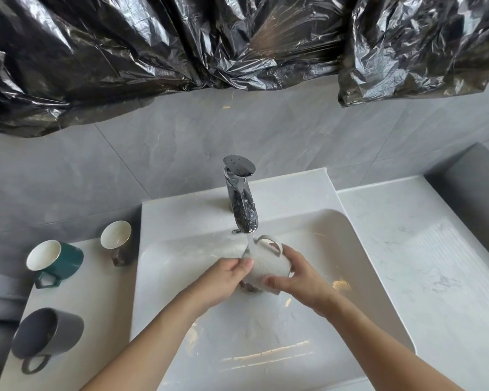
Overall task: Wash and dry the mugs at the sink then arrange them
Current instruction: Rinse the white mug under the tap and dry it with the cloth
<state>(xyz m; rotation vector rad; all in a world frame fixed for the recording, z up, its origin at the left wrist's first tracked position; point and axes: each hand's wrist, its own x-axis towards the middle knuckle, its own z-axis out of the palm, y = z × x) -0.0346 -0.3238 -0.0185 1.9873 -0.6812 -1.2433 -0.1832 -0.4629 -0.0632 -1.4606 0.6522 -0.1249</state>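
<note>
I judge the task as only begun: my left hand (228, 273) and right hand (297, 273) both grip the white mug (267, 265) under the running faucet (242, 204) at frame centre, while the green mug (55, 259), the grey mug (47, 334) and the brown mug (116, 238) wait at lower left, not yet washed as it seems.

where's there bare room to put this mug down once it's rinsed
The counter right of the sink, between the basin rim and the grey wall, is bare, including its ribbed patch. The left counter is crowded: green mug, brown mug and grey mug sit there, with one gap between green and grey. Both hands hold the white mug under the tap.
</note>
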